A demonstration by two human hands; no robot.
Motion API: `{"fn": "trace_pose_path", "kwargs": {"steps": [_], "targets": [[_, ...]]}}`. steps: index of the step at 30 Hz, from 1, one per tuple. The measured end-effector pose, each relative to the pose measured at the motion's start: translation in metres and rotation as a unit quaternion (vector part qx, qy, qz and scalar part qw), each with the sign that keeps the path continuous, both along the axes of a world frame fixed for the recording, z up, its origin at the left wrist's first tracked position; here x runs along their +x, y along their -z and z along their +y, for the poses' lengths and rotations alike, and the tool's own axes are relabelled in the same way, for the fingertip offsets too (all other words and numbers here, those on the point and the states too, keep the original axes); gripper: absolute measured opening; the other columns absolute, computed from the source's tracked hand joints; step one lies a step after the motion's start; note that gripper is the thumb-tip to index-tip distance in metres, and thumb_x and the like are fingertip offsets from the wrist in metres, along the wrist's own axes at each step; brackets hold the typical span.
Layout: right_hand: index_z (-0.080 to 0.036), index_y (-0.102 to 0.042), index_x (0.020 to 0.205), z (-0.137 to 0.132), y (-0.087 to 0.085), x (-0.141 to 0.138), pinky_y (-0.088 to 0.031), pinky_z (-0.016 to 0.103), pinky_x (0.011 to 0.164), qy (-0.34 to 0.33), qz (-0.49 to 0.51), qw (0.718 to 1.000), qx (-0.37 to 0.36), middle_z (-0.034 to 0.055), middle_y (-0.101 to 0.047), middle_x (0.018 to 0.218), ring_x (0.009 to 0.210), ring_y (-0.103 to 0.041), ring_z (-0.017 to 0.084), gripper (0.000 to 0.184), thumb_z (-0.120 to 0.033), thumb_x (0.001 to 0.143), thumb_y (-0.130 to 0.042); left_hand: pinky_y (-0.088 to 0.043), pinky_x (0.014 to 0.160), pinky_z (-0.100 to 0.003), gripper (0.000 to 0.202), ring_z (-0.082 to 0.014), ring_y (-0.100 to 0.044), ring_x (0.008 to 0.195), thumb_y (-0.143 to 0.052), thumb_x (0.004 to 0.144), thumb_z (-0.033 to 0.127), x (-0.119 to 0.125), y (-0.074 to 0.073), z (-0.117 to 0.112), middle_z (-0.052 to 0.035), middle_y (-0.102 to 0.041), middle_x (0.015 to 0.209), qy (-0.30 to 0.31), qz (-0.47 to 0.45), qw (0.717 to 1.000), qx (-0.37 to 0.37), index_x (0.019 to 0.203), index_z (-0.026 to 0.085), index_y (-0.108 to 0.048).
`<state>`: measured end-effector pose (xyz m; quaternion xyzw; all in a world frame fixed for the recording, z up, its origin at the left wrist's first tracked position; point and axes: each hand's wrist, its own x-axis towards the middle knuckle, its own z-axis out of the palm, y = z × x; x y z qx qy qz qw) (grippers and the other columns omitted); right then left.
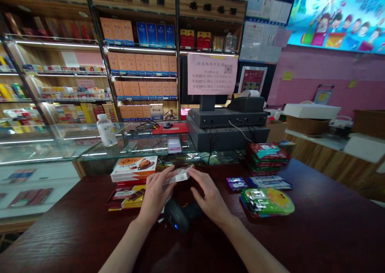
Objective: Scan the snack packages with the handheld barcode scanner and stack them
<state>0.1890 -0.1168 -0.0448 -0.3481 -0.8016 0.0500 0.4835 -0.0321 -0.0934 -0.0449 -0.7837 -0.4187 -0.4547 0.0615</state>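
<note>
Left hand (155, 197): fingers close together, closed on the left end of a small silvery packet (179, 175), with the thumb out of view. Right hand (211, 196): fingers slightly spread and arched, tips at the packet's right end, though whether touching or just short of it is hard to tell. Packet between the two hands, just above the counter, probably kept there so both hands can steady it.

Directly below the hands, a black handheld barcode scanner (181, 215) lying on its side, blue light showing, seemingly left there for quick reach. Just beyond the left hand, a stack of orange chocolate boxes (134, 168), with chocolate bar packets (130, 196) beside it on the near side. Right of the right hand, purple sachets (236, 183) and a green-and-yellow packet (267, 201) on a dark wooden counter (315, 233), all grouped within arm's reach. Farther off, past the scanner, a glass display case (90, 146) and a cash register (227, 120) — shelves of boxed goods behind.
</note>
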Motion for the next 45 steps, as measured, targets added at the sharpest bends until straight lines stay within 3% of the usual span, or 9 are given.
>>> {"fn": "trace_pose_path", "kwargs": {"steps": [5, 10, 19, 24, 27, 33, 37, 41, 45], "targets": [[-0.03, -0.053, 0.138, 0.006, 0.002, -0.005, -0.052, 0.044, 0.101, 0.035, 0.001, 0.999, 0.031, 0.0061, -0.065, 0.128, 0.118, -0.059, 0.023, 0.045, -0.014, 0.095, -0.053, -0.042, 0.093, -0.038, 0.049, -0.0197, -0.065, 0.101, -0.061, 0.092, 0.026, 0.006, -0.005, -0.004, -0.0008, -0.073, 0.115, 0.029, 0.035, 0.999, -0.016, 0.139, 0.032, -0.045], [-0.028, -0.063, 0.122, 0.01, 0.007, -0.003, -0.053, 0.042, 0.099, 0.035, 0.027, 0.999, 0.002, 0.0057, -0.069, 0.118, 0.111, -0.064, 0.023, 0.03, -0.019, 0.095, -0.057, -0.042, 0.1, -0.041, 0.043, -0.0213, -0.063, 0.109, -0.062, 0.09, 0.025, 0.005, -0.006, -0.002, -0.0016, -0.07, 0.12, 0.033, 0.024, 0.999, -0.021, 0.132, 0.031, -0.052], [-0.029, -0.068, 0.119, 0.018, 0.012, -0.005, -0.05, 0.041, 0.106, 0.003, 0.1, 0.99, -0.098, 0.004, -0.07, 0.123, 0.117, -0.064, 0.022, 0.031, -0.02, 0.091, -0.058, -0.044, 0.102, -0.045, 0.034, -0.0225, -0.065, 0.108, -0.06, 0.089, 0.026, -0.012, -0.001, 0.004, -0.0033, -0.072, 0.117, 0.013, 0.043, 0.998, -0.035, 0.123, 0.029, -0.06], [-0.029, -0.06, 0.133, 0.019, 0.009, 0.001, -0.046, 0.042, 0.111, -0.022, 0.09, 0.985, -0.147, 0.0031, -0.062, 0.138, 0.128, -0.057, 0.021, 0.049, -0.014, 0.087, -0.055, -0.046, 0.102, -0.042, 0.034, -0.0209, -0.066, 0.109, -0.055, 0.091, 0.023, -0.017, 0.005, 0.01, -0.0029, -0.072, 0.117, -0.001, 0.033, 0.999, -0.024, 0.124, 0.027, -0.059], [-0.03, -0.052, 0.141, 0.009, -0.001, 0.011, -0.049, 0.042, 0.106, -0.05, 0.063, 0.976, -0.201, 0.0031, -0.064, 0.134, 0.121, -0.061, 0.021, 0.058, -0.015, 0.086, -0.055, -0.048, 0.099, -0.041, 0.032, -0.0226, -0.067, 0.109, -0.056, 0.092, 0.028, -0.021, 0.009, 0.012, -0.0041, -0.072, 0.118, -0.037, 0.017, 0.999, -0.012, 0.124, 0.027, -0.059], [-0.032, -0.06, 0.133, -0.02, -0.017, 0.029, -0.043, 0.041, 0.106, -0.087, -0.107, 0.961, -0.241, 0.0021, -0.068, 0.127, 0.118, -0.061, 0.023, 0.063, -0.011, 0.074, -0.058, -0.05, 0.093, -0.041, 0.035, -0.0234, -0.068, 0.108, -0.055, 0.093, 0.032, -0.029, 0.015, 0.016, -0.0043, -0.072, 0.119, -0.059, 0.021, 0.998, 0.0, 0.128, 0.028, -0.056], [-0.031, -0.056, 0.137, -0.026, -0.014, 0.025, -0.036, 0.043, 0.111, -0.118, -0.166, 0.951, -0.234, 0.0042, -0.067, 0.129, 0.121, -0.058, 0.026, 0.073, -0.015, 0.067, -0.064, -0.049, 0.093, -0.042, 0.032, -0.0246, -0.068, 0.109, -0.054, 0.094, 0.031, -0.031, 0.016, 0.018, -0.005, -0.072, 0.118, -0.07, 0.013, 0.997, 0.013, 0.125, 0.028, -0.056], [-0.031, -0.053, 0.139, -0.024, -0.006, 0.018, -0.022, 0.049, 0.117, -0.108, -0.2, 0.95, -0.213, 0.0049, -0.066, 0.128, 0.122, -0.056, 0.027, 0.072, -0.022, 0.069, -0.068, -0.048, 0.095, -0.043, 0.034, -0.0246, -0.067, 0.11, -0.054, 0.094, 0.031, -0.03, 0.014, 0.016, -0.0055, -0.072, 0.118, -0.074, 0.015, 0.997, 0.005, 0.128, 0.028, -0.053], [-0.028, -0.053, 0.139, -0.02, 0.0, 0.015, -0.032, 0.042, 0.109, -0.082, -0.229, 0.951, -0.194, 0.006, -0.067, 0.12, 0.116, -0.057, 0.025, 0.065, -0.022, 0.075, -0.065, -0.048, 0.096, -0.043, 0.034, -0.0249, -0.065, 0.113, -0.054, 0.093, 0.03, -0.026, 0.01, 0.011, -0.0055, -0.07, 0.121, -0.083, 0.002, 0.996, 0.007, 0.127, 0.029, -0.055]]}}
